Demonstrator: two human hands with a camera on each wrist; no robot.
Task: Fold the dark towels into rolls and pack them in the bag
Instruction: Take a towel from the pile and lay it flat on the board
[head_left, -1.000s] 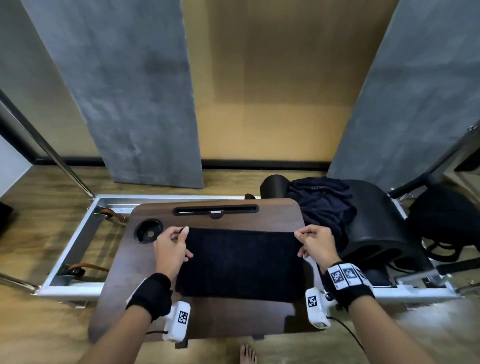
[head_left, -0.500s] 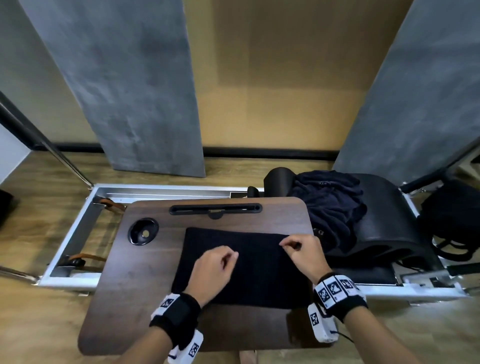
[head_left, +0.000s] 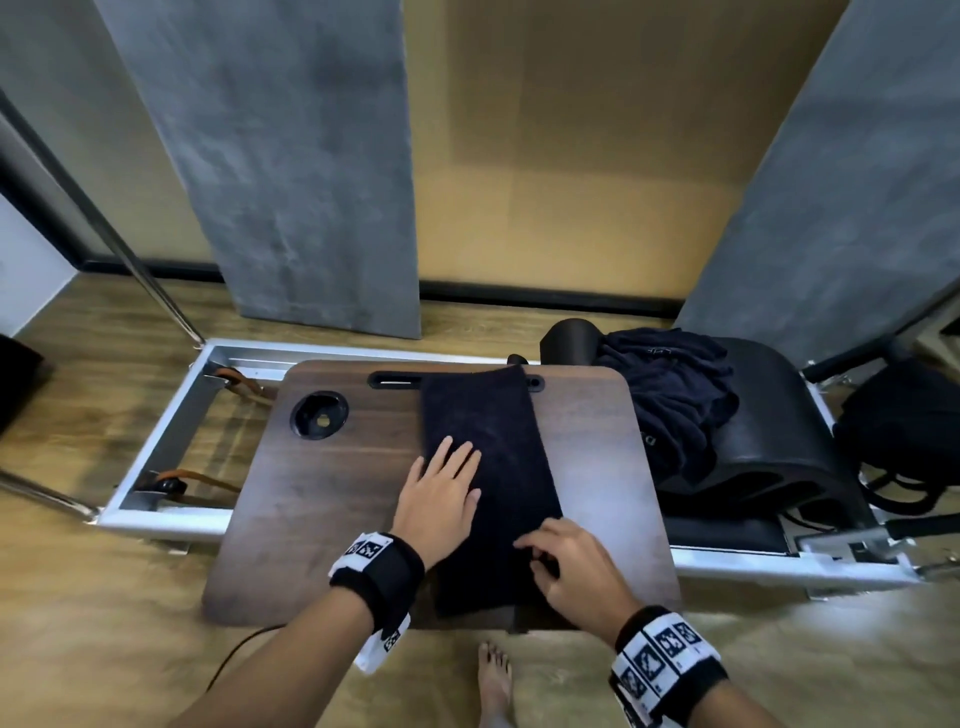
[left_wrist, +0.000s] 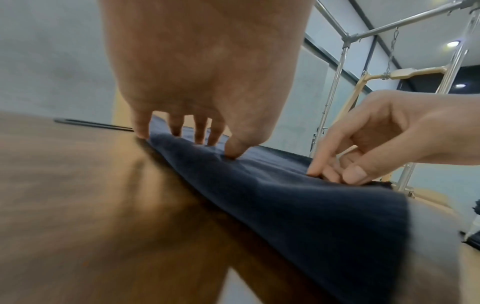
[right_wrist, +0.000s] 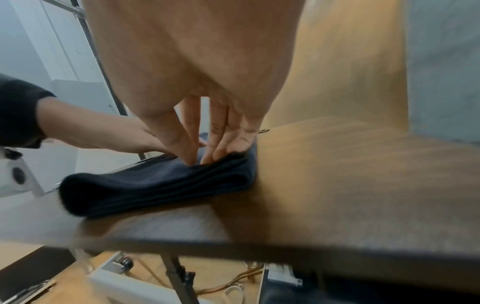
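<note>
Head, left-wrist and right-wrist views. At far left, a round recess (head_left: 318, 416) was sunk into the wooden table (head_left: 311, 499), well to the left of the fingers. The left hand (head_left: 440, 496) lay flat, fingers straight and slightly spread, pressing the left part of the folded towel (head_left: 488, 441); its fingertips (left_wrist: 197, 139) rested on the cloth, the outermost one at the towel's left edge. The towel lay as a long strip on the table, running from beyond the fingertips back to the near edge, its far end covering part of a slot (head_left: 395, 380). The right hand (head_left: 574, 569) pinched the towel's right edge near its near end, thumb and curled fingers (right_wrist: 193, 152) gripping the layered cloth. Right of that hand, a heap of towels (head_left: 670, 400) sat on a black padded barrel (head_left: 769, 441); farther right stood a black bag (head_left: 904, 426).
</note>
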